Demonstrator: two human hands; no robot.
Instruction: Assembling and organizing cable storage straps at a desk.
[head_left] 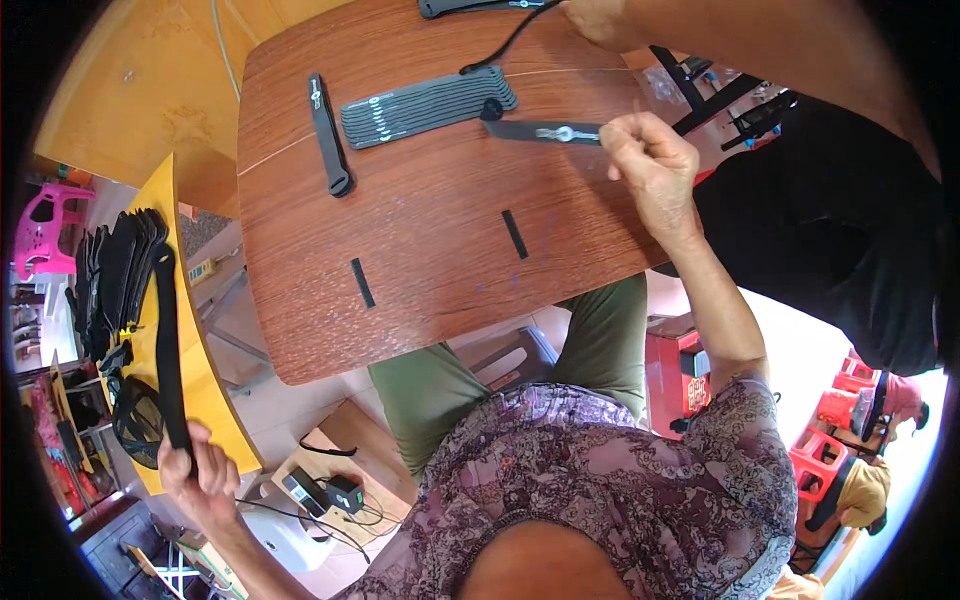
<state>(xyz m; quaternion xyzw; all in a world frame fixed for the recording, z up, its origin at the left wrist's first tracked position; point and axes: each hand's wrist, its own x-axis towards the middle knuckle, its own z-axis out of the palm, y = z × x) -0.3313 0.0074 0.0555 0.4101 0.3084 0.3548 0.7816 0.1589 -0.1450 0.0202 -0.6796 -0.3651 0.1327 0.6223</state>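
My right hand (655, 165) pinches one end of a flat grey strap (545, 132) above the wooden table. The strap points left, its dark rounded end just below a fanned row of similar grey straps (425, 108). Low on the left, my left hand (200, 475) is closed round the lower end of a long black strap (168, 340), which stretches upward over a yellow board (190, 400). A single grey strap (328, 140) lies apart at the table's left. Two short black strips (362, 283) lie nearer me.
Another person's hand (600, 22) and arm reach over the far right of the table (430, 230), beside a black cord-like strap. Many black straps (120, 270) hang over the yellow board. Below stands a wooden box (350, 450) with black devices and cables; a red box (675, 375) is at my right.
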